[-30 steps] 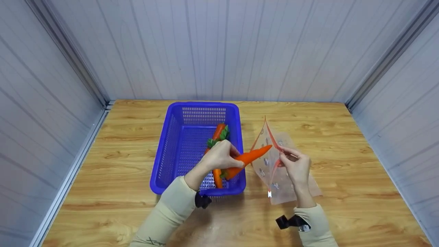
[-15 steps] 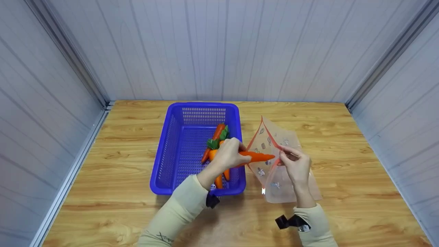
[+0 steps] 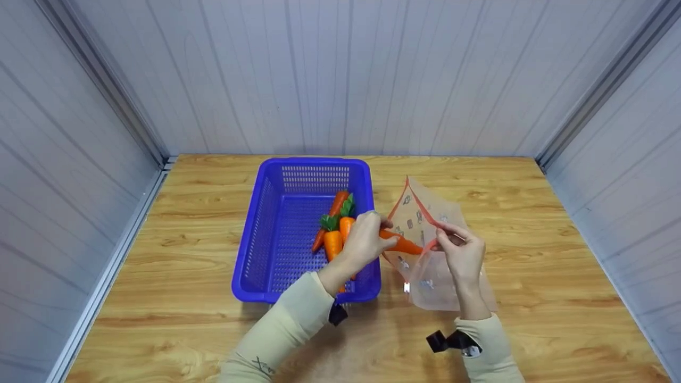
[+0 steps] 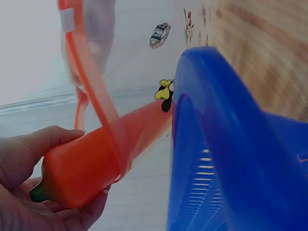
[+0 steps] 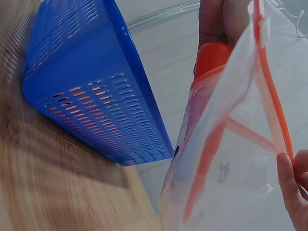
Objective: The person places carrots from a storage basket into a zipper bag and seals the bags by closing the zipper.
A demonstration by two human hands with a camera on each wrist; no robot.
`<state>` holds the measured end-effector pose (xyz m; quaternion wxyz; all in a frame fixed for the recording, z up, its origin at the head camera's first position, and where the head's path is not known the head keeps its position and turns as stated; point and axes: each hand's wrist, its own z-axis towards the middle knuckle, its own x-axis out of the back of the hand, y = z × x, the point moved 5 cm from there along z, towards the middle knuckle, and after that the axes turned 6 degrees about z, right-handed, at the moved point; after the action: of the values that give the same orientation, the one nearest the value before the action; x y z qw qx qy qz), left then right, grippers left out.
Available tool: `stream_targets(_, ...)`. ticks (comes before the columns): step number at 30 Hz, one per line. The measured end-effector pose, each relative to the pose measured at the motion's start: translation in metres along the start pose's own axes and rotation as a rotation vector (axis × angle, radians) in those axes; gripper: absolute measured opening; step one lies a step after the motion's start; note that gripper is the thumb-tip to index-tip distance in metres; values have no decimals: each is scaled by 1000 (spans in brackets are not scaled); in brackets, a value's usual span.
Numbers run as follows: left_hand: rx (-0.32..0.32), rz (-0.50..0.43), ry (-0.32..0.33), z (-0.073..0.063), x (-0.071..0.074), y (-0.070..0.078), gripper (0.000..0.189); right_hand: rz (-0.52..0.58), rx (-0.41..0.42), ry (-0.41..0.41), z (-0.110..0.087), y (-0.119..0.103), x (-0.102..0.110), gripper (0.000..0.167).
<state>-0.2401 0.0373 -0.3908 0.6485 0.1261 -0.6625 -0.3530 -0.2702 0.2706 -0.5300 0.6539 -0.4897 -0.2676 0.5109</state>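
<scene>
My left hand (image 3: 364,239) grips an orange carrot (image 4: 86,163) by its thick end, fingers and thumb round it near the green stem. The carrot's narrow end reaches through the mouth of a clear zip bag (image 5: 240,178) with an orange-red zip edge and small printed figures. With thumb and fingertips my right hand (image 3: 462,252) pinches the bag's near right edge, and the mouth gapes wide. Just left of the bag stands a blue plastic basket (image 3: 247,239); several carrots (image 3: 333,243) with green leafy tops lie along its right side, partly hidden by my left forearm.
The wooden table (image 3: 537,239) carries the basket and the bag. Its basket's right rim (image 4: 216,96) stands close beside the bag's mouth. A white slider (image 3: 407,287) sits at the near end of the zip. Pale panelled walls (image 3: 340,80) enclose the back and both sides.
My left hand has moved right with the carrot, from over the basket to the bag's mouth, and the tip has gone inside. My right hand keeps its pinch on the edge; the mouth gapes wider.
</scene>
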Motion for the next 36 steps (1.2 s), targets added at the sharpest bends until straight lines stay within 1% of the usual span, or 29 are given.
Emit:
stream_targets(4, -9, -12, -6, 0, -1, 1, 25, 36, -3, 2, 5, 6, 3, 19)
stream_targets(6, -24, -10, -5, 1, 0, 2, 25, 52, -1, 6, 8, 7, 5, 20)
stream_targets(9, -55, -6, 15, 0, 2, 4, 26, 81, 12, 5, 10, 2, 4, 21)
stream_targets(11, -84, 4, 49, 0, 5, 4, 24, 109, 25, 9, 9, -11, 1, 20)
stream_targets(13, -101, 9, 76, -1, 8, 5, 24, 121, 7, 32, 5, -32, -7, 17)
stream_targets(15, -113, 16, 99, -1, 11, 4, 23, 160, 3, 28, 1, -54, -15, 16)
stream_targets(18, -126, 13, 124, -1, 16, 1, 22, 158, -10, 36, -5, -86, -26, 14)
stream_targets(20, -126, 9, 137, 0, 20, -3, 21, 179, 20, 9, -3, -84, -24, 16)
stream_targets(21, -125, 7, 143, 1, 22, -5, 20, 174, 15, 17, -2, -81, -22, 16)
stream_targets(24, -122, 6, 158, 4, 29, -12, 19, 177, 35, 10, 7, -50, -8, 20)
stream_targets(25, -119, 8, 163, 5, 31, -15, 19, 184, 52, 6, 11, -35, -2, 21)
stream_targets(28, -107, 17, 173, 10, 36, -21, 18, 197, 47, 21, 17, -17, 7, 23)
stream_targets(30, -91, 25, 173, 12, 38, -25, 18, 201, 49, 25, 19, -14, 8, 23)
stream_targets(33, -62, 29, 163, 17, 40, -31, 19, 188, 79, 0, 21, -17, 9, 22)
stream_targets(35, -44, 25, 158, 20, 41, -37, 20, 195, 76, 6, 18, -32, 4, 20)
stream_targets(36, -31, 18, 153, 22, 40, -40, 20, 222, 63, -2, 16, -43, 0, 19)
